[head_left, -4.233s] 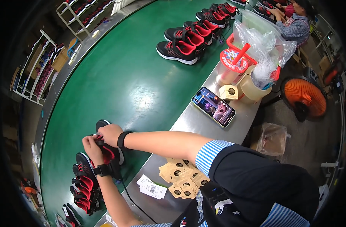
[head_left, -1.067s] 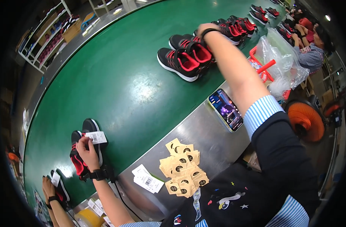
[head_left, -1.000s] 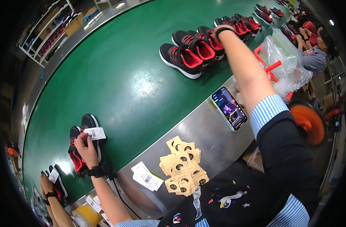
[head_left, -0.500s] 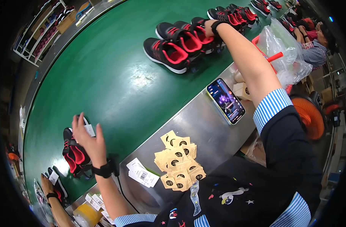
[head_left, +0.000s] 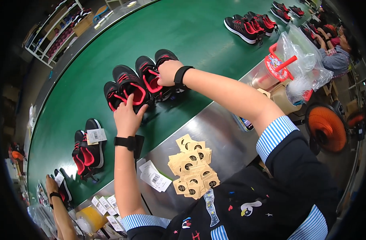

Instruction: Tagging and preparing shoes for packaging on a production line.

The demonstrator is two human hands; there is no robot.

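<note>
We find four black-red shoes rowed on the near side of the green desk. Left hand, fingers wide, meets the left pair; right hand, fingers narrow, grips the right pair. Bracketing seemingly keeps the row together.

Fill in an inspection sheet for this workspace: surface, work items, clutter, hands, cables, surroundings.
Surface: green tabletop with metal ledge.
Work items: four black-and-red shoes at the hands; tagged pair to their left; white tags and tan cards on the ledge.
Clutter: phone partly hidden; cup with red straw; clear plastic bag.
Hands: left hand spread against the shoes; right hand grips the rightmost shoe.
Cables: dark cable beside left forearm.
Surroundings: orange fan, shelf rack, co-workers.
</note>
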